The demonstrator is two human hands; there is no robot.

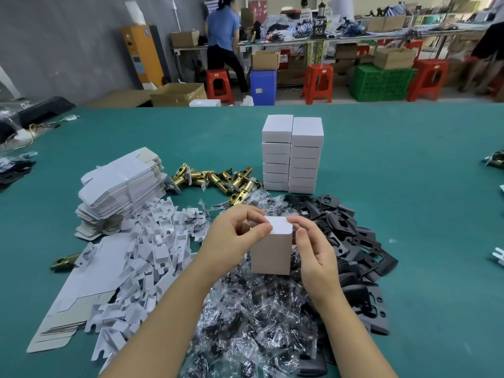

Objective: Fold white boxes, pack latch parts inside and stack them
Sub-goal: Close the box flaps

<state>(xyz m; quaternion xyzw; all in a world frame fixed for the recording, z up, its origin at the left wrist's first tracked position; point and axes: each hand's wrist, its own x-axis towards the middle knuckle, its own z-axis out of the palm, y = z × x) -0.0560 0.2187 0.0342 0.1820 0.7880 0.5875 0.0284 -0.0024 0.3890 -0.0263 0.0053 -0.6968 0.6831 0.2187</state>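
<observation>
A small white box stands upright in front of me, held above a heap of clear bags with black screws. My left hand grips its left side, thumb on the top flap. My right hand grips its right side, fingers curled at the top edge. Two stacks of closed white boxes stand further back on the green table. Brass latch parts lie left of the stacks. Black plates are piled at the right.
Flat unfolded white boxes are stacked at the left, with white card inserts spilled in front of them. One brass latch lies apart at the left. Behind the table a person stands among red stools, crates and cartons.
</observation>
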